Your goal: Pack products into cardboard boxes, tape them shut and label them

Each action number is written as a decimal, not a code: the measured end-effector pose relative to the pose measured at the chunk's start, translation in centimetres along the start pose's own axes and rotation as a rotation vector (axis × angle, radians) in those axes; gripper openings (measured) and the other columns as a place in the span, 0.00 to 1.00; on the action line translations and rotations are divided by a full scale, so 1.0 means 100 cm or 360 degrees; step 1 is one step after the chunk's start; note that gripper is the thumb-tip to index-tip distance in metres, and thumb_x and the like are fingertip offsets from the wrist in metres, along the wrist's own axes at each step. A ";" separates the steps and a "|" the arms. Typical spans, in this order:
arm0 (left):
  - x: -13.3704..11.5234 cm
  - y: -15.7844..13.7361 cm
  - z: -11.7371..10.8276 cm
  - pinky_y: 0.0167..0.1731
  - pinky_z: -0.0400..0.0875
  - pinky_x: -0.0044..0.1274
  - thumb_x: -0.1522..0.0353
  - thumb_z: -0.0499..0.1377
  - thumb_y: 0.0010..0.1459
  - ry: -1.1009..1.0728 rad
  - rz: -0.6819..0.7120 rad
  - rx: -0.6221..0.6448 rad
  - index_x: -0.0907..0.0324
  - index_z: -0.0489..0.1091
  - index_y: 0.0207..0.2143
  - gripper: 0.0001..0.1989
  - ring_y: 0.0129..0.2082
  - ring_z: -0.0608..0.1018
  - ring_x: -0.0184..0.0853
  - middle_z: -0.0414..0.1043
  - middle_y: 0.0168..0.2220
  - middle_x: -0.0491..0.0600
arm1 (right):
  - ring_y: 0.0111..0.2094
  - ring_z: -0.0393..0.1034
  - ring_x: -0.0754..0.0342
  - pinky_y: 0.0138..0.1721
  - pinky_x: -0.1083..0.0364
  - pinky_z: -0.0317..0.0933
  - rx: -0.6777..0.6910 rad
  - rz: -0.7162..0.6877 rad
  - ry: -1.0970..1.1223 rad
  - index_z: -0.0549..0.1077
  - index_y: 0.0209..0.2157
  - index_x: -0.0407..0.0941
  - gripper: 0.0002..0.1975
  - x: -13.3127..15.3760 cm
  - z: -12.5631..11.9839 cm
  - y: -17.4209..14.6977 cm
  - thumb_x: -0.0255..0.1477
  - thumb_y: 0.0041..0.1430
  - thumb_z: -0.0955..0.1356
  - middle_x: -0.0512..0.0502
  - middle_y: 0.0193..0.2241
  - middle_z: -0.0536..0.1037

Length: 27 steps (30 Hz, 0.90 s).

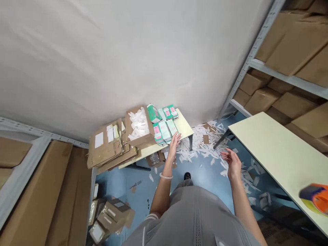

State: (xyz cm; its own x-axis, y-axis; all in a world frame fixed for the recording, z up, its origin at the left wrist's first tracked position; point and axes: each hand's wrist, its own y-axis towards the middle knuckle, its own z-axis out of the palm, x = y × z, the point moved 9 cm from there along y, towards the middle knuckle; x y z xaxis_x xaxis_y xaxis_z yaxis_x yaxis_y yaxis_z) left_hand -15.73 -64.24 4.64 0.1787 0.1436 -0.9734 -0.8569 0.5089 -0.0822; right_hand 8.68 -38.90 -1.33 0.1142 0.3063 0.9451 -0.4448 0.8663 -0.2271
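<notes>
My left hand (174, 145) is at the front edge of the low cream table (185, 125), its fingers stretched out against or just in front of a pale green box (171, 126). I cannot tell whether the fingertips touch it. Beside that box stand several green-and-white boxes with pink labels (157, 132). Left of them is an open carton (150, 138) holding a heap of white strip-like pieces (139, 123). My right hand (232, 163) hangs in the air over the floor, fingers apart and slightly bent, holding nothing.
Flattened cardboard (102, 147) is stacked on the table's left end. White strips (197, 145) litter the blue floor (146, 191). A second table (276, 147) on the right bears an orange tape dispenser (317, 196). Shelves of cartons (263, 102) flank both sides; cartons (110, 215) lie lower left.
</notes>
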 end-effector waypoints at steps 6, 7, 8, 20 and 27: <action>-0.027 0.006 -0.079 0.62 0.61 0.33 0.48 0.51 0.65 -0.0051 0.0087 -0.0281 0.49 0.59 0.65 0.30 0.64 0.67 0.41 0.63 0.65 0.52 | 0.33 0.76 0.51 0.33 0.55 0.67 0.0369 0.0098 -0.0100 0.78 0.42 0.46 0.24 -0.023 0.122 0.005 0.50 0.52 0.70 0.45 0.32 0.82; -0.026 0.003 -0.091 0.62 0.61 0.33 0.48 0.51 0.65 -0.0073 0.0086 -0.0352 0.50 0.58 0.65 0.31 0.64 0.67 0.41 0.63 0.65 0.53 | 0.32 0.76 0.52 0.33 0.55 0.67 0.0417 0.0129 -0.0116 0.78 0.42 0.46 0.24 -0.030 0.137 0.003 0.50 0.52 0.71 0.45 0.32 0.82; -0.024 -0.002 -0.103 0.62 0.62 0.34 0.48 0.50 0.64 -0.0100 0.0079 -0.0428 0.50 0.58 0.65 0.31 0.64 0.67 0.41 0.64 0.65 0.53 | 0.32 0.76 0.52 0.33 0.55 0.67 0.0462 0.0164 -0.0134 0.77 0.42 0.46 0.25 -0.037 0.152 0.000 0.51 0.51 0.71 0.45 0.32 0.82; 0.013 -0.025 -0.170 0.56 0.68 0.33 0.43 0.46 0.63 -0.0503 0.0049 -0.1112 0.50 0.60 0.63 0.33 0.60 0.72 0.42 0.64 0.64 0.56 | 0.34 0.77 0.50 0.32 0.54 0.69 0.0894 0.0399 -0.0273 0.76 0.42 0.50 0.24 -0.067 0.276 0.033 0.50 0.48 0.73 0.46 0.37 0.82; 0.004 0.027 -0.152 0.43 0.75 0.31 0.42 0.51 0.60 -0.0587 0.0145 -0.1175 0.55 0.64 0.59 0.34 0.38 0.81 0.38 0.73 0.54 0.58 | 0.26 0.73 0.56 0.27 0.57 0.65 0.0915 0.0421 -0.0318 0.74 0.40 0.48 0.23 -0.061 0.300 0.085 0.48 0.46 0.74 0.49 0.31 0.80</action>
State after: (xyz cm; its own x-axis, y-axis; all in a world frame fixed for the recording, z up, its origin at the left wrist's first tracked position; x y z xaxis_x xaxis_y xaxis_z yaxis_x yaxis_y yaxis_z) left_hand -25.37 -75.74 0.79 0.1301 0.4918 -0.8609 -0.9496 -0.1878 -0.2508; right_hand -22.44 -45.22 -2.00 -0.2062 0.3528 0.9127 -0.8447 0.4066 -0.3480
